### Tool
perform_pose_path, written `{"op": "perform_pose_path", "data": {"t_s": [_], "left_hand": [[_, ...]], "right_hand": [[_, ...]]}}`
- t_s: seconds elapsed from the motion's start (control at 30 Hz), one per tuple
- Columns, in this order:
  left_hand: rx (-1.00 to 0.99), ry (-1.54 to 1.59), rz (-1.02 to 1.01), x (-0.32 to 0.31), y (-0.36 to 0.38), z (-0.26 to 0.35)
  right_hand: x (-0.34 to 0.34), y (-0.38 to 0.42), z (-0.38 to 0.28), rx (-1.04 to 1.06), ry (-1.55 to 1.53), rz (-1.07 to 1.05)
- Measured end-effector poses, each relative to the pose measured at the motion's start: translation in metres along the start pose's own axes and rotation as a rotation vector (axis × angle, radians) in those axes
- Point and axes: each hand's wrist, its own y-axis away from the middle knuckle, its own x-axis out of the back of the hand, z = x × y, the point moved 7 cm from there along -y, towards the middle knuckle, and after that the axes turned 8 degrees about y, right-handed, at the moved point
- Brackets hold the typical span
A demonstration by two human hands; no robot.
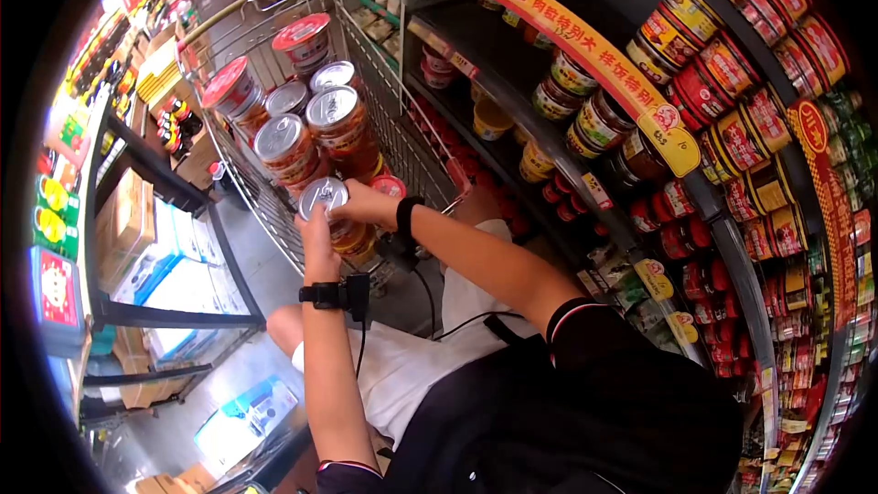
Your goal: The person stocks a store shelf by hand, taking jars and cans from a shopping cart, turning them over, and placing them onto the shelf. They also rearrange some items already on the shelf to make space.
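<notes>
The pull-tab can (323,197) is over the near end of the shopping cart (402,114), its silver lid facing up, between the person's two hands. The left hand (316,236) has its thumb raised against the lid's near edge; its fingers are partly curled round the can, their tips hidden. The right hand (364,205) closes on the can's other side with bent fingers, opened only to about the can's width.

Just beside the hands, a red lid (389,187) shows low in the cart. Beyond are silver-lidded containers (285,148) with orange-red contents, standing close together, and red-topped tubs (229,84) at the far and left parts of the group.

A black wristband (320,295) circles the left wrist, with a dark device (358,295) beside it; another black band (405,216) circles the right. Thin black cables hang near both. The person wears a black top (549,402) and white bottoms (389,375).

To the right, shelves carry jars (599,123) and red-labelled packs behind a curved orange-red shelf strip (585,44). To the left, a cardboard box (128,220) sits on a dark-framed rack (160,313).
</notes>
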Motion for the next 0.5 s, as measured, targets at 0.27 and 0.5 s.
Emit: {"op": "perform_pose_path", "data": {"t_s": [0.27,0.5], "left_hand": [[0.048,-0.012,-0.026,-0.012,0.02,0.013],[-0.263,-0.169,-0.201,-0.091,0.076,0.085]], "right_hand": [[0.008,0.018,-0.043,0.303,-0.081,-0.134],[0.083,0.093,-0.11,0.383,0.179,0.288]]}}
